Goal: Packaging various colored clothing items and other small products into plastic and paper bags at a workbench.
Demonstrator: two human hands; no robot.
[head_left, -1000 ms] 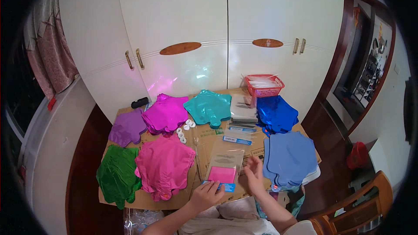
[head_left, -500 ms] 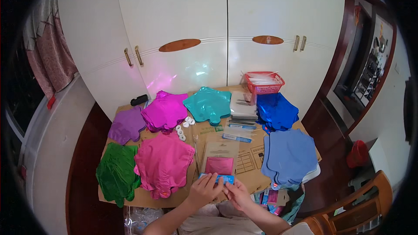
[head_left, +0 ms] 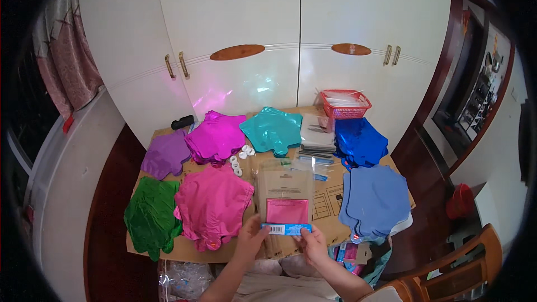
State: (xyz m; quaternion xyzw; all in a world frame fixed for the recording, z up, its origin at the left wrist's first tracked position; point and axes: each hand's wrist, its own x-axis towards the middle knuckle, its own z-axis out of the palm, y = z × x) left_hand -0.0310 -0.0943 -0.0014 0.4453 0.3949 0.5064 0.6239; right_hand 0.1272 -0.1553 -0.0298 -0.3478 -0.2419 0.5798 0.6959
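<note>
Between my hands is a clear plastic bag [head_left: 285,168] with a brown header card and a folded pink foil piece [head_left: 287,211] inside. A blue label strip [head_left: 291,229] with a barcode lies across the bag just below the pink foil. My left hand [head_left: 250,240] pinches the left edge beside the strip, thumb on top, its other fingers largely hidden. My right hand [head_left: 314,245] grips the right end, with the thumb near the strip's corner. Left of the bag lies a stack of pink foil balloons [head_left: 213,210].
Around the cardboard-covered table [head_left: 327,221] lie green [head_left: 150,215], purple [head_left: 166,155], magenta [head_left: 215,136], teal [head_left: 272,130], dark blue [head_left: 362,142] and grey-blue [head_left: 376,201] foil stacks. White ribbon rolls [head_left: 235,166], clear bags [head_left: 318,134] and a red basket [head_left: 345,104] stand further back. A wooden chair [head_left: 458,271] is at right.
My hands have moved apart to the two ends of the blue strip, which now lies flat with its barcode showing. The bag appears larger and raised. The view has shifted slightly.
</note>
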